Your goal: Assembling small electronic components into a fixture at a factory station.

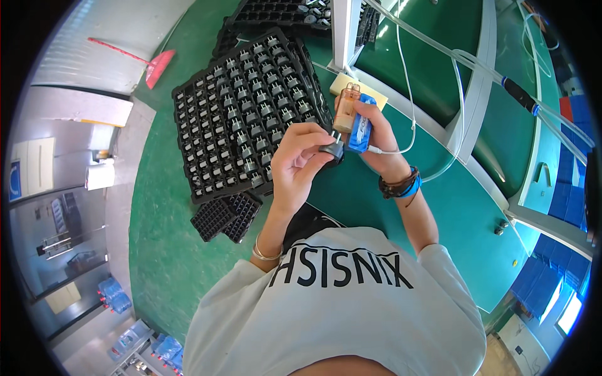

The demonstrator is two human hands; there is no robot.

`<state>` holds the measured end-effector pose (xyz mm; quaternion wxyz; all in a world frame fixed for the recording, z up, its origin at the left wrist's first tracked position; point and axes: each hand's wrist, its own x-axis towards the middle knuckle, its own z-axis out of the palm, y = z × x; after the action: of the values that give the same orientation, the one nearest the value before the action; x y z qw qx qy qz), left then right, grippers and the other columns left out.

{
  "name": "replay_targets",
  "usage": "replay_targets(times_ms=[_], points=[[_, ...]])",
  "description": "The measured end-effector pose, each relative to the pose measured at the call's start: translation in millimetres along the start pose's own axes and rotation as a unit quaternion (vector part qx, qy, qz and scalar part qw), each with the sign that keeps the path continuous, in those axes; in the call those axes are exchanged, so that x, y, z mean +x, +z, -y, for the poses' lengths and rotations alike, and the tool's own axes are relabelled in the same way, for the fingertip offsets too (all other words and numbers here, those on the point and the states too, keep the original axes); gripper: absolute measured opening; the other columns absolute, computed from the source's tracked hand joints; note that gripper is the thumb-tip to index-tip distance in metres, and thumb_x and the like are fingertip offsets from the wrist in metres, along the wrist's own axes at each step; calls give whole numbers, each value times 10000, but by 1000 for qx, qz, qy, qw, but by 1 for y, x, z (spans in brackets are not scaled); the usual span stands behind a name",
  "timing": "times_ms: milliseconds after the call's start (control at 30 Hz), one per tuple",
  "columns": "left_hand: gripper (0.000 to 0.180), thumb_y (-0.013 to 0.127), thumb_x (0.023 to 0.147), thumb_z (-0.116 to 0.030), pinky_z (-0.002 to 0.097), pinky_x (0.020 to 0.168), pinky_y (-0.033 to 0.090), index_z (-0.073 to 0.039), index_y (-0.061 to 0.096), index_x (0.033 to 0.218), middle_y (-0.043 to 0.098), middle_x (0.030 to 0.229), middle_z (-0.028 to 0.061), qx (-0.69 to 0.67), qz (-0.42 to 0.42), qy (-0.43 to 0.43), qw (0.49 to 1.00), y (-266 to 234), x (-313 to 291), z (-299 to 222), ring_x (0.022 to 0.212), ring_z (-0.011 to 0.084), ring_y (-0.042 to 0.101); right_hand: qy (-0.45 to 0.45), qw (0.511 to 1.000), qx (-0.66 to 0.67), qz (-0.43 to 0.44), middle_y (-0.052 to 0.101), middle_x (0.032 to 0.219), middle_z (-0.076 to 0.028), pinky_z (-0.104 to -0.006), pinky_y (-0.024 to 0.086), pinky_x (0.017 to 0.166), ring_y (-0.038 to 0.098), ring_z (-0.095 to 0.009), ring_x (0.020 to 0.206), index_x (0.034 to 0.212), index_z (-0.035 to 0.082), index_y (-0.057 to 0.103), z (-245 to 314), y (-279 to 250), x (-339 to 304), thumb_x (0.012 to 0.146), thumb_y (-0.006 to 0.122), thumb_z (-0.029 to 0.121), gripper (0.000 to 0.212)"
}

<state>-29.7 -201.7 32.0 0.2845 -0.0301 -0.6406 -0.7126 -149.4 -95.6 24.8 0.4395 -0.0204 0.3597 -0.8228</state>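
Between the fingertips of my left hand [298, 158] is a small dark round plug [333, 148], its metal pins pointing up. My right hand [381, 139] is wrapped round a blue handheld device [360, 128] with a clear amber cylinder [345, 111] on its side. A white cable [389, 151] runs from the device's lower end. The plug sits just below the cylinder; whether they touch I cannot tell. To the left of my hands, a large black tray [195, 164] holds rows of similar plugs with pins upward.
A yellow block [374, 95] lies behind the device on the green table [433, 200]. Two small black trays [216, 219] lie below the large one. Another black tray [276, 14] with loose parts stands at the far side. White frame posts [343, 34] and hoses [439, 45] cross the right side.
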Motion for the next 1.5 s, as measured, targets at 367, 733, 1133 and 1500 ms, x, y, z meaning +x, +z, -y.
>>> replay_targets(times_ms=[367,733,1133,1500], points=[[242,623,721,127,248,748,520,45,621,948,503,970,87,16,-7,-38,999,3,-5,-3,845,167,591,-20,998,-37,51,564,961,-50,-257,463,753,569,-130,843,1135,12,471,-2,4,-10,841,497,248,378],[300,692,672,85,230,687,489,16,616,954,519,969,90,82,-15,12,996,2,-15,8,810,146,558,-27,992,-111,57,543,1012,-59,-261,459,761,553,-129,875,1161,13,453,1,5,-26,842,523,215,384],[412,726,675,34,235,744,429,-24,551,1044,528,934,29,101,-135,-37,985,-14,-12,-2,796,108,514,-212,960,-162,-86,532,1065,-69,-311,455,855,555,-172,961,1221,46,419,18,-59,33,865,547,227,420],[182,615,791,28,218,734,443,8,576,968,568,894,26,111,-189,-79,972,-41,-29,6,825,88,549,-360,634,-680,-72,600,791,-214,-401,481,611,601,-392,699,1123,59,424,17,-74,54,789,607,161,394]])
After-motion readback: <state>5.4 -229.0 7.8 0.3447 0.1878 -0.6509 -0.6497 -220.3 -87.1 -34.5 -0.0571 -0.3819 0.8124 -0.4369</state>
